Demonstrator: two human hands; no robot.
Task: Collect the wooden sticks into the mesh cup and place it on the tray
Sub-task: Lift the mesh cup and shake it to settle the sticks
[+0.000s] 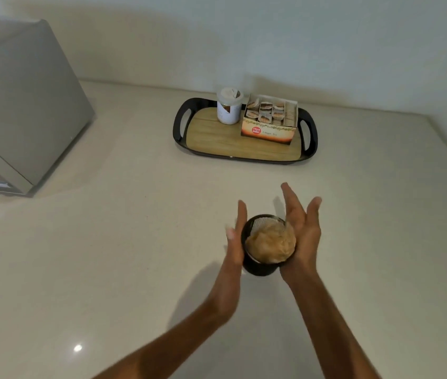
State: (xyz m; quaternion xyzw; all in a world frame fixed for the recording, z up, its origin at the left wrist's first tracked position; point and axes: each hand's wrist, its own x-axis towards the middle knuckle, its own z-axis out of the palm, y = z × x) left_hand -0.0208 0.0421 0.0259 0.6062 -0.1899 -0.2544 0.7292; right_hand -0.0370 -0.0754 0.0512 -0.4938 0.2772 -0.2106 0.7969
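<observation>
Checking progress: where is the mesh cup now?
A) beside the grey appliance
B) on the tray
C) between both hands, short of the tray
C: the mesh cup is between the left hand and right hand, short of the tray, which holds a jar and tea box.

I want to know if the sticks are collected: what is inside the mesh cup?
A pale, blurred bundle of wooden sticks fills the mesh cup, pressed between the left hand and right hand. The cup's bottom is covered by them, and single sticks cannot be counted.

light: soft, dim | glare: countertop | shadows: under arms | blur: cup | edges: wide-angle bend
</observation>
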